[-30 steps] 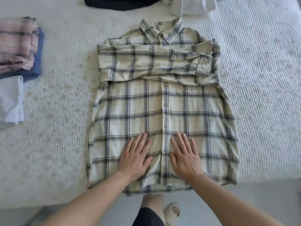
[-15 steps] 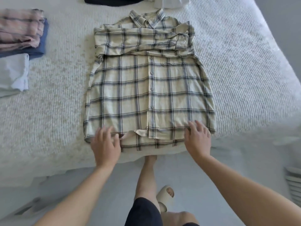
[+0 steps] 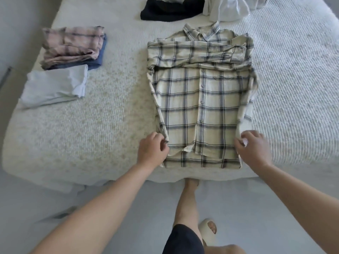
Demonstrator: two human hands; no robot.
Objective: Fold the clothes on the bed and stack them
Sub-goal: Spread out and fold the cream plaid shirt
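1. The plaid button-up shirt [image 3: 201,99] lies face up on the bed [image 3: 293,88], collar at the far end and hem at the near edge, with both sleeves already folded across the chest just below the collar.
2. The left hand [image 3: 152,149] pinches the shirt's left side edge near the hem, fingers curled round the cloth; that edge looks slightly lifted and drawn inward.
3. The right hand [image 3: 254,147] does the same on the right side edge, its fingers closed on a bit of fabric that shows pale between them.
4. Judged from this, the step in hand is the lengthwise fold: the bottom corners are gripped so the lower half can be carried up toward the collar.
5. The next move calls for lifting both corners together and evenly, keeping the side edges aligned and the crossed sleeves undisturbed, then laying the hem over the chest.
6. Well apart to the left, a finished stack holds a pink plaid garment [image 3: 73,45] on a blue folded garment [image 3: 100,57], with a pale folded garment [image 3: 55,87] lying just near of it, seemingly tucked under the blue one's near edge.
7. At the far edge wait a dark garment [image 3: 165,12] and a white garment [image 3: 227,10], unfolded.
8. Below the bed, the person's leg and a pale slipper [image 3: 208,230] stand on the floor.
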